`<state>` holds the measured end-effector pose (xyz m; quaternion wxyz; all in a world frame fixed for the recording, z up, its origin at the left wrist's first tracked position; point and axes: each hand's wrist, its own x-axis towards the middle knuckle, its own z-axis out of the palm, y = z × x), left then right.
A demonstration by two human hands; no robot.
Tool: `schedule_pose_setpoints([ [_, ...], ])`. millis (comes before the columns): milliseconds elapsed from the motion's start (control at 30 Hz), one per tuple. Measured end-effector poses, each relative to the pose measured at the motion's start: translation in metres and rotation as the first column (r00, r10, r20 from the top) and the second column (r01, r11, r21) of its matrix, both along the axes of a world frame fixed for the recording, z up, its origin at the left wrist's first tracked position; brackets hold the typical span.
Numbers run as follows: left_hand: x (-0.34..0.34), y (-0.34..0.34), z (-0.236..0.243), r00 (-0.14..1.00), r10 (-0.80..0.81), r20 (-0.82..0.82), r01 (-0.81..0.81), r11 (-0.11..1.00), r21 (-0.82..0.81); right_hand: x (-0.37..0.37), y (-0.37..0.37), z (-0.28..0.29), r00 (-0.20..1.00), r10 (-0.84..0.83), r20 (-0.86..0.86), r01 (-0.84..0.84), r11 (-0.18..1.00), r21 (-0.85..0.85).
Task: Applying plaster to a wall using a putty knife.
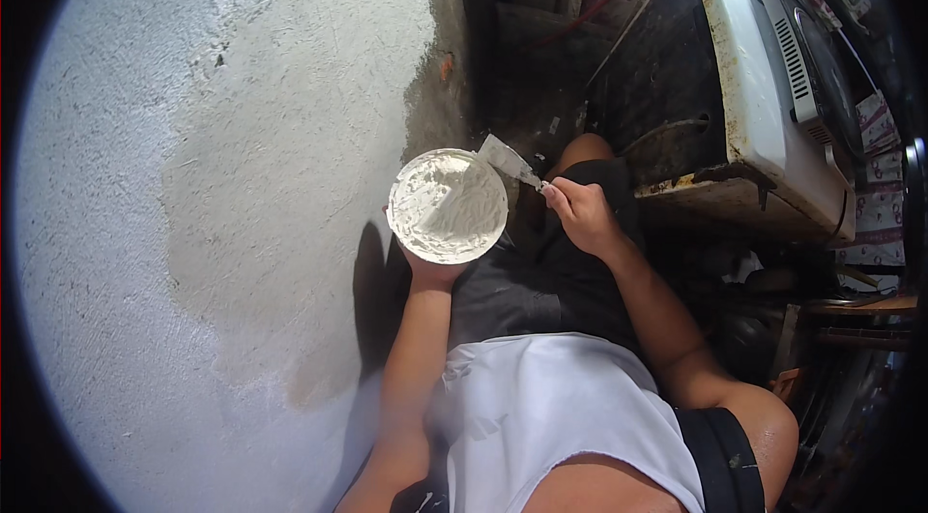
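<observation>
Nearest is the white shirt [570,397]. Beyond, the left hand [437,271] holds the round tub [450,262] from below, fingers mostly hidden, beside the rough, patchy wall [271,175]. The right hand [580,210] is closed round the flat knife's [509,162] handle. Tilting the tub could spill its creamy, ridged paste [459,213].

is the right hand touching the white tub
Apart. The head view shows a dark gap between the right hand and the white tub; the fingers hold the scraper beside it instead.
</observation>
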<state>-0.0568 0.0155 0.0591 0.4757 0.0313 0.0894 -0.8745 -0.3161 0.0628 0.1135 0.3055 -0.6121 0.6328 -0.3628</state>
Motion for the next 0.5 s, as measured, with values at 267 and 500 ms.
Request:
schedule_pose_setpoints([
  [267, -0.001, 0.002, 0.002, 0.971, 0.054, 0.233, -0.04, 0.997, -0.065, 0.018, 0.002, 0.008, 0.981, -0.036, -0.19, 0.04, 0.999, 0.022],
  [500, -0.003, 0.0, 0.002, 0.983, 0.055, 0.173, -0.044, 0.997, -0.064, 0.014, 0.0, 0.003, 0.962, -0.05, -0.269, 0.056, 0.998, 0.015],
])
